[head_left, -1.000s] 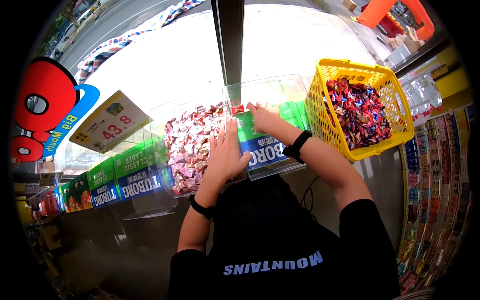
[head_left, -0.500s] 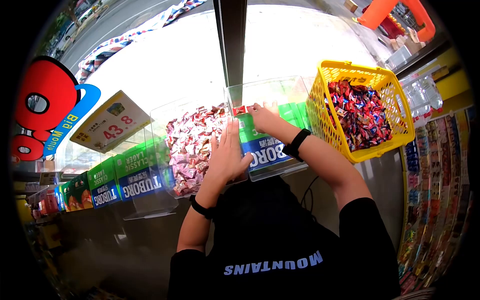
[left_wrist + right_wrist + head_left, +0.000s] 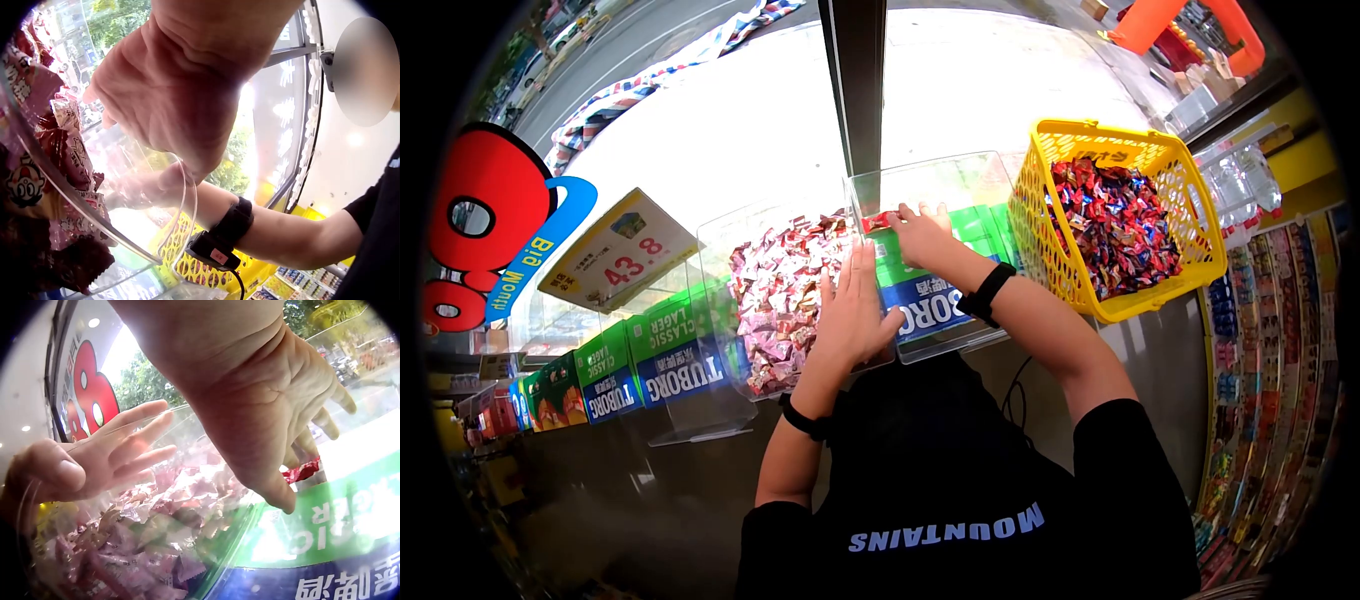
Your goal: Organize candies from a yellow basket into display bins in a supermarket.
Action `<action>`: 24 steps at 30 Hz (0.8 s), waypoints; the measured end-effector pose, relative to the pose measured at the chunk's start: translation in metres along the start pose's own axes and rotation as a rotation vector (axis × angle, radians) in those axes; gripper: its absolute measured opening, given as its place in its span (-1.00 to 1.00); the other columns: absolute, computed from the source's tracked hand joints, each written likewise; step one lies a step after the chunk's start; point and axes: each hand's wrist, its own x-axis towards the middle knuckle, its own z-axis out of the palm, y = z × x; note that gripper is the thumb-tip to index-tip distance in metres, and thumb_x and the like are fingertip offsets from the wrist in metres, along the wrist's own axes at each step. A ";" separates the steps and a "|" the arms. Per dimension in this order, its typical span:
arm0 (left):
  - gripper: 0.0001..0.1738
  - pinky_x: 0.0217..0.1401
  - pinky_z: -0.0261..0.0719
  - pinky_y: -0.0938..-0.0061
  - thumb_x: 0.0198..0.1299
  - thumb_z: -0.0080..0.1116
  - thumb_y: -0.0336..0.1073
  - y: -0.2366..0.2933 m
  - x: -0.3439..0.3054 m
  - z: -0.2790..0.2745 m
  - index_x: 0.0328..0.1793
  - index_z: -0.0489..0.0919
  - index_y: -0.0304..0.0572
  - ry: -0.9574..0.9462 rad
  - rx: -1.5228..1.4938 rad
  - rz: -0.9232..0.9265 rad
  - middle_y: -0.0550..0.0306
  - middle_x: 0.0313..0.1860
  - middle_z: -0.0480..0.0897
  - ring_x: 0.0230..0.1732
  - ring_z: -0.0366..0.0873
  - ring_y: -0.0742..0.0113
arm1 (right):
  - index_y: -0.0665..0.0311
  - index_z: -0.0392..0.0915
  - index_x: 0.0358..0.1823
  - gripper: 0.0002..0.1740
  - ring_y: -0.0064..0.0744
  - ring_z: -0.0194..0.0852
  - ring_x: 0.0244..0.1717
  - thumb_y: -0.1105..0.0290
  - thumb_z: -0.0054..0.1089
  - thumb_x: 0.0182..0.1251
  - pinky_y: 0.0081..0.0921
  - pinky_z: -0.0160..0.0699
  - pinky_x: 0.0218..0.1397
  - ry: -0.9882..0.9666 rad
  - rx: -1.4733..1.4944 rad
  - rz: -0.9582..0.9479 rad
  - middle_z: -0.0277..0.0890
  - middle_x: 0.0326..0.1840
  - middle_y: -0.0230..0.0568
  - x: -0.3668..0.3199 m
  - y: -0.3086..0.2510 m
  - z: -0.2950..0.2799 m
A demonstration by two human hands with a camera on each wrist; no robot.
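The left hand (image 3: 852, 315) rests with straight fingers along the clear wall between two bins; the left wrist view shows this hand (image 3: 172, 94) beside the wall. Pink-wrapped candies (image 3: 775, 310) fill the bin on its left. In the right-hand clear bin (image 3: 975, 165), the right hand (image 3: 925, 240) reaches to the back left corner, where its fingertips touch a red-wrapped candy (image 3: 880, 221). The right wrist view shows the right hand (image 3: 265, 406) with extended fingers and thumb over the red candy (image 3: 303, 470), not curled round it.
A yellow basket (image 3: 1040, 245) of dark red and blue candies stands right of the bins. Green-and-blue cartons (image 3: 685, 345) run to the left, with a price sign (image 3: 620, 250) above them. A dark window post (image 3: 860, 90) rises behind. Shelves of goods (image 3: 1270, 370) are at far right.
The right hand has shifted slightly at the red candy, which lies a little more tilted. The left hand keeps its place against the bin wall.
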 end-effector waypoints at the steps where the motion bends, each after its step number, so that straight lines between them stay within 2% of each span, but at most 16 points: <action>1: 0.23 0.76 -0.06 -0.41 0.20 0.27 0.08 0.001 0.000 -0.001 0.86 -0.04 -0.37 -0.015 -0.003 -0.015 -0.38 0.86 0.03 0.86 0.04 -0.17 | -0.02 0.20 0.79 0.01 0.11 0.14 0.79 0.06 0.46 0.33 0.46 0.07 0.69 0.013 0.000 -0.003 0.14 0.85 -0.19 -0.006 -0.001 -0.004; 5: 0.23 0.78 -0.09 -0.39 0.20 0.28 0.07 0.002 0.001 -0.004 0.87 -0.03 -0.36 -0.030 -0.010 -0.032 -0.36 0.87 0.03 0.86 0.04 -0.16 | -0.01 0.26 0.75 -0.10 0.06 0.23 0.74 0.08 0.38 0.41 0.30 0.15 0.72 0.287 0.020 -0.097 0.24 0.80 -0.15 -0.058 -0.006 -0.014; 7: 0.22 0.80 -0.13 -0.38 0.20 0.27 0.07 0.000 -0.001 -0.002 0.87 -0.03 -0.35 -0.035 -0.033 -0.038 -0.35 0.87 0.04 0.86 0.05 -0.15 | 0.01 0.29 0.73 -0.15 0.11 0.26 0.72 0.11 0.36 0.44 0.29 0.16 0.72 0.437 0.127 -0.176 0.27 0.77 -0.12 -0.103 -0.001 -0.017; 10: 0.22 0.80 -0.16 -0.39 0.19 0.27 0.05 0.000 -0.002 0.000 0.86 -0.02 -0.36 0.012 0.002 -0.014 -0.34 0.86 0.07 0.85 0.05 -0.17 | 0.05 0.33 0.69 -0.18 0.12 0.28 0.70 0.22 0.40 0.42 0.26 0.13 0.75 0.514 0.229 -0.252 0.32 0.74 -0.10 -0.175 0.014 -0.026; 14: 0.13 0.83 -0.29 -0.38 0.35 0.27 0.17 0.010 -0.006 -0.002 0.83 0.10 -0.36 0.105 0.254 0.015 -0.28 0.85 0.13 0.85 0.02 -0.21 | 0.10 0.46 0.60 -0.25 0.10 0.28 0.70 0.32 0.42 0.37 0.23 0.12 0.77 0.588 0.292 -0.274 0.35 0.71 -0.06 -0.252 0.038 -0.029; 15: 0.06 0.84 -0.33 -0.38 0.44 0.23 0.26 0.018 -0.007 -0.008 0.83 0.17 -0.26 0.088 0.306 0.013 -0.27 0.85 0.12 0.87 -0.02 -0.21 | 0.11 0.50 0.57 -0.28 0.10 0.28 0.71 0.35 0.43 0.36 0.23 0.12 0.77 0.613 0.299 -0.263 0.36 0.70 -0.05 -0.266 0.045 -0.028; 18: 0.01 0.83 -0.33 -0.39 0.46 0.21 0.27 0.046 -0.002 -0.022 0.84 0.21 -0.13 0.086 0.306 0.097 -0.26 0.86 0.11 0.88 -0.08 -0.23 | 0.10 0.53 0.55 -0.30 0.13 0.28 0.70 0.42 0.41 0.34 0.24 0.17 0.74 0.705 0.376 -0.201 0.38 0.69 -0.04 -0.295 0.065 -0.022; 19: -0.04 0.83 -0.32 -0.38 0.47 0.22 0.25 0.059 0.001 -0.026 0.84 0.23 -0.03 0.068 0.263 0.105 -0.24 0.87 0.10 0.89 -0.10 -0.23 | 0.12 0.56 0.51 -0.32 0.13 0.29 0.70 0.43 0.42 0.33 0.24 0.18 0.74 0.737 0.371 -0.170 0.41 0.67 -0.04 -0.301 0.071 -0.021; 24: -0.05 0.83 -0.28 -0.37 0.43 0.31 0.17 0.133 0.015 -0.028 0.83 0.26 0.01 0.067 0.192 0.247 -0.18 0.86 0.13 0.88 -0.07 -0.22 | 0.16 0.60 0.46 -0.37 0.14 0.29 0.69 0.43 0.43 0.32 0.26 0.16 0.75 0.849 0.423 -0.127 0.41 0.66 -0.05 -0.320 0.120 -0.016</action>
